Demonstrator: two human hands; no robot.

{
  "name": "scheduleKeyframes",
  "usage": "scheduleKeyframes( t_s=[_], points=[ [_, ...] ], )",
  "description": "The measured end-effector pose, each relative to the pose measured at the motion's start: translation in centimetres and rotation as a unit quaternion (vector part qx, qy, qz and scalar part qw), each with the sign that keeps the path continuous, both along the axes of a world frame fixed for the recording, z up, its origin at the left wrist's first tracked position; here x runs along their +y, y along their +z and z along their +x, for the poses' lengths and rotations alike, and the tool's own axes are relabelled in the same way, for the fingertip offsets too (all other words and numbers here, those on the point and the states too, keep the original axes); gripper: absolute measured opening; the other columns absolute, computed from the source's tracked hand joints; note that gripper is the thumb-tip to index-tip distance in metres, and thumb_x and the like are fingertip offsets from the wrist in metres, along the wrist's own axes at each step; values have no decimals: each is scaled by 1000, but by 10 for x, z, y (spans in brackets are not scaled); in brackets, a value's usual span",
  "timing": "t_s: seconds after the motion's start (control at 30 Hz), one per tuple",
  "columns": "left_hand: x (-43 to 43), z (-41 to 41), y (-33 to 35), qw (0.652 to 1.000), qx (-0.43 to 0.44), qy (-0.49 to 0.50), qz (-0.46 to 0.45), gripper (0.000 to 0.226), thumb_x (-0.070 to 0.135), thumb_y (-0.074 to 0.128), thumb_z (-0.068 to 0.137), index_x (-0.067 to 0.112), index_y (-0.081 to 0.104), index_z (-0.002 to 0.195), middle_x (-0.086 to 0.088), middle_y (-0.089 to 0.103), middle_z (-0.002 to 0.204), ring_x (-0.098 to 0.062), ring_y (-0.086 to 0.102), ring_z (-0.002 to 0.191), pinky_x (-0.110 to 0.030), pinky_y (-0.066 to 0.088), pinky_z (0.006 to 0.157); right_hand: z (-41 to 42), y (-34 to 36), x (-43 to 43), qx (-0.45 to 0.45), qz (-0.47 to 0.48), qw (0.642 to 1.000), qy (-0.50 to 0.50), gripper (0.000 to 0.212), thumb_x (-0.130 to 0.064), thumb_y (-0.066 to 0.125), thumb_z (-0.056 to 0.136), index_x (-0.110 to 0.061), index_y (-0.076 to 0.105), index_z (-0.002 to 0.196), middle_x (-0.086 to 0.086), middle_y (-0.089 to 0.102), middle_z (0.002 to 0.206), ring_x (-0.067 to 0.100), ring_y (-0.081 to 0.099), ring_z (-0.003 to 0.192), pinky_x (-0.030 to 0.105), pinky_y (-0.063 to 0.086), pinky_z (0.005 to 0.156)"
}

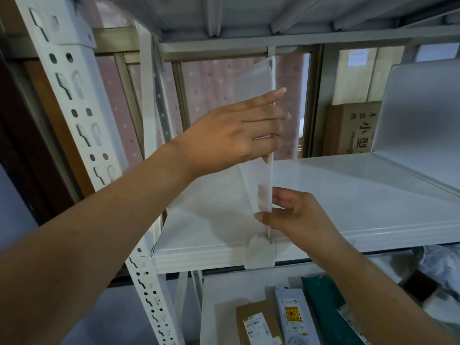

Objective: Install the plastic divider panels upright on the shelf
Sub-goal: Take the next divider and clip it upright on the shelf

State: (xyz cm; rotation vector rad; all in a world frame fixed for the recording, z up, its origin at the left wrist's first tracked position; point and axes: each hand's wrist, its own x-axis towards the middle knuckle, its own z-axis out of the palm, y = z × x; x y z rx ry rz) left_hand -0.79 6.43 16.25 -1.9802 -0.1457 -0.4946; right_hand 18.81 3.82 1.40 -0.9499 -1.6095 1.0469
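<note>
— Frosted plastic, is that what is standing on the white metal shelf (348, 195)?

— Yes, a translucent divider panel (254, 78) is standing upright near the shelf's left end, its near edge facing us and its foot sitting in a white clip (260, 253) over the shelf's front lip.

— What are the hands doing?

— The left hand (231, 135) is lying flat against the panel's left face, fingers straight and pressed together, the thumb curling round the near edge. The right hand (296, 217) is pinching that same edge lower down, thumb against fingertips, just above the clip.

— Anything else nearby?

— A second divider panel (420, 115) is standing upright further right. Parcels (291, 317) are lying on the level below, and a slotted white upright (82, 125) is rising at the left.
</note>
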Motion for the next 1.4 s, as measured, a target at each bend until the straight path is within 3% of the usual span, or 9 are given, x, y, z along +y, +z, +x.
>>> scheduleKeyframes(
  t_s=[0.17, 0.63, 0.73, 0.8, 0.9, 1.0, 1.13, 1.27, 1.4],
  points=[
    [-5, 2, 6, 1000, 5, 12, -3, 12, -6, 67, 101, 0, 77, 104, -20, 75, 108, -35, 69, 118, -58, 42, 119, 1, 5, -1, 13, 7, 1000, 22, 39, -16, 87, 81, -44, 74, 105, -29, 77, 103, -4, 75, 92, 4, 50, 61],
    [-5, -19, 1, 999, -35, -2, -14, 9, -2, 68, 103, -2, 76, 107, -23, 74, 108, -39, 69, 116, -61, 46, 116, -13, 8, 0, -5, 46, 999, 23, 42, -23, 87, 80, -44, 73, 113, -29, 76, 108, -3, 75, 96, 5, 51, 65],
    [-4, -15, -14, 998, -54, -29, -28, 10, -1, 67, 105, -4, 77, 106, -23, 75, 108, -38, 70, 115, -59, 50, 113, -13, 5, 0, -76, 77, 994, -15, 30, -32, 84, 83, -52, 69, 100, -43, 71, 96, -15, 70, 90, -1, 46, 63],
    [-4, -14, -23, 996, -62, -39, -42, 10, 0, 69, 104, -5, 77, 105, -24, 75, 108, -39, 71, 113, -58, 51, 111, -13, 4, -3, -159, 132, 975, -78, 11, -48, 76, 85, -48, 71, 94, -40, 71, 88, -13, 71, 86, 1, 48, 66],
    [-3, -19, -30, 995, -72, -44, -48, 9, -1, 70, 103, -4, 78, 103, -23, 75, 105, -38, 72, 109, -58, 52, 110, -13, 2, -5, -289, 257, 908, -161, 45, -72, 50, 90, -33, 67, 75, -19, 71, 73, 2, 69, 68, 17, 53, 65],
    [-2, -23, -35, 993, -87, -50, -65, 10, 0, 69, 103, -4, 79, 102, -23, 75, 103, -37, 72, 107, -59, 51, 110, -16, -4, -3, -297, 324, 886, -150, 55, -56, 42, 102, -23, 51, 60, -5, 50, 52, 12, 52, 48, 34, 51, 53],
    [-4, -19, -38, 989, -93, -70, -95, 10, -3, 70, 102, -5, 79, 101, -21, 75, 101, -36, 73, 104, -60, 53, 108, -28, -23, -1, -230, 355, 892, -158, 46, -23, 53, 105, -10, 48, 62, 1, 44, 50, 20, 43, 43, 39, 44, 46],
    [-5, -16, -41, 985, -99, -79, -116, 10, -5, 69, 102, -6, 79, 101, -20, 76, 100, -35, 73, 103, -59, 54, 107, -30, -29, 3, -222, 377, 882, -177, 44, -20, 50, 104, -11, 48, 61, -2, 41, 50, 15, 37, 40, 26, 32, 44],
    [-8, -17, -46, 982, -112, -66, -136, 11, -7, 68, 102, -5, 79, 101, -18, 75, 100, -34, 73, 103, -59, 51, 111, -33, -33, 3, -218, 383, 881, -174, 44, -24, 45, 104, -12, 47, 62, -2, 41, 50, 15, 38, 40, 28, 33, 43]
  ],
)
